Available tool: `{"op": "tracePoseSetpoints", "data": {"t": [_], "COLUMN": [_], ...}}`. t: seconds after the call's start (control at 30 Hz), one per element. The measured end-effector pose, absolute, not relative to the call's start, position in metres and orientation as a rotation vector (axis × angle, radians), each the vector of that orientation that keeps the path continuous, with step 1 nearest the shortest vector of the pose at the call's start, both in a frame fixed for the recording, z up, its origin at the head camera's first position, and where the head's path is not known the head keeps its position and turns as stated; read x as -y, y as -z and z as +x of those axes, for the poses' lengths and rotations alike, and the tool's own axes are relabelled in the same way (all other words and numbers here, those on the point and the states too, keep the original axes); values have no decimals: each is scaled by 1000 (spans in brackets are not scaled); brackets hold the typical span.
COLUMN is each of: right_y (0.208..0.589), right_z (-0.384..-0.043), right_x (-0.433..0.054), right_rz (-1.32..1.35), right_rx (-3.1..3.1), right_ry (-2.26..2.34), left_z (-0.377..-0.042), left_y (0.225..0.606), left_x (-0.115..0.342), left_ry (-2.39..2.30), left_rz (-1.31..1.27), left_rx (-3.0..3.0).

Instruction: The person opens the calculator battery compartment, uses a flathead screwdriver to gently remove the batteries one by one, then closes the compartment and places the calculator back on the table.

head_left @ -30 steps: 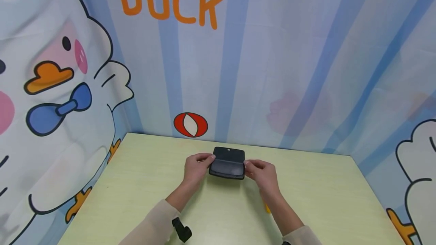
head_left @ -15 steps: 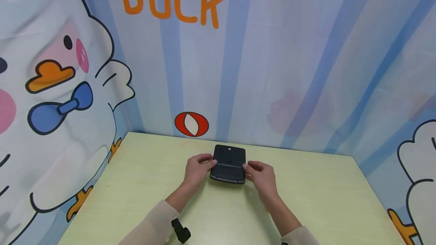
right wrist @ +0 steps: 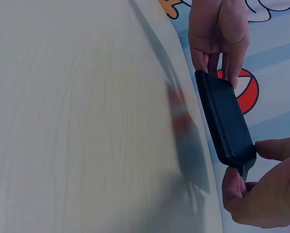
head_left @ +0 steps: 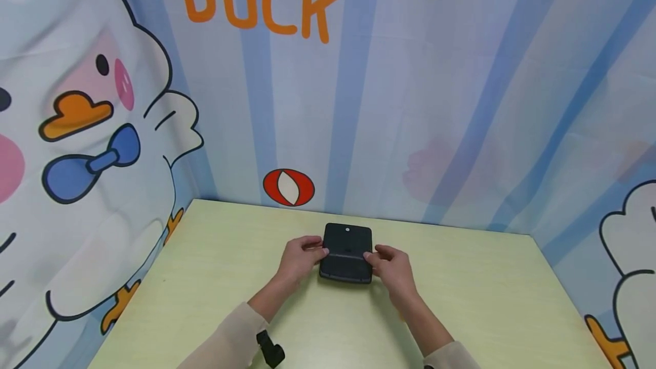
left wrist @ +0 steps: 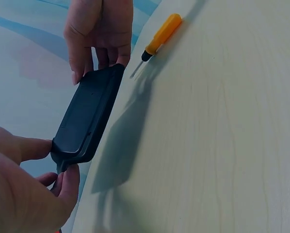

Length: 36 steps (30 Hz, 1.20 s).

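A black plastic case, flat with a thicker lower section and a small pale spot near its far edge, is held up over the table. My left hand pinches its left side between thumb and fingers. On the opposite side, my right hand pinches the right edge the same way. The left wrist view shows the case tilted, its shadow falling on the tabletop beneath. In the right wrist view, both hands grip the ends of the case.
A screwdriver with an orange handle lies on the pale wooden table; in the head view my right forearm mostly hides it. Behind the table hangs a blue striped cloth printed with ducks.
The case has tipped, so its broad face turns more toward the head camera, and it has shifted slightly nearer. Both hands keep their hold on its sides.
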State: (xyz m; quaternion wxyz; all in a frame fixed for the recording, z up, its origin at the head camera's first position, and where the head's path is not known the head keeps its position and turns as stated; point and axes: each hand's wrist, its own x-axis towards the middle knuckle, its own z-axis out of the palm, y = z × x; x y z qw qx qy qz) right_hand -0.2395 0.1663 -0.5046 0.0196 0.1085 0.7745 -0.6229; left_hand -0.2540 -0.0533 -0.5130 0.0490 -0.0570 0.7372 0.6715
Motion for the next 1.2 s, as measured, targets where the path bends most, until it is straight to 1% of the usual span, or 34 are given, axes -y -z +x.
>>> {"op": "tracePoseSetpoints", "data": {"t": [0.47,0.83,1.2], "right_y": [521,525,529], "right_z": [-242,-243,-243], "right_x": [-165,-166,-164], "right_rz": [328,304,302], "right_rx": [-2379,-2378,-2468], "right_ry": [1854,1835,1725], "left_z": [-253,-257,-255], "left_y": [527,539,537], "left_x": [53,51,50], "left_ry": [-1947,-1879,-1830], "left_rz": [-229,-212,-205], "left_rx": [-2266,-2361,-2433]}}
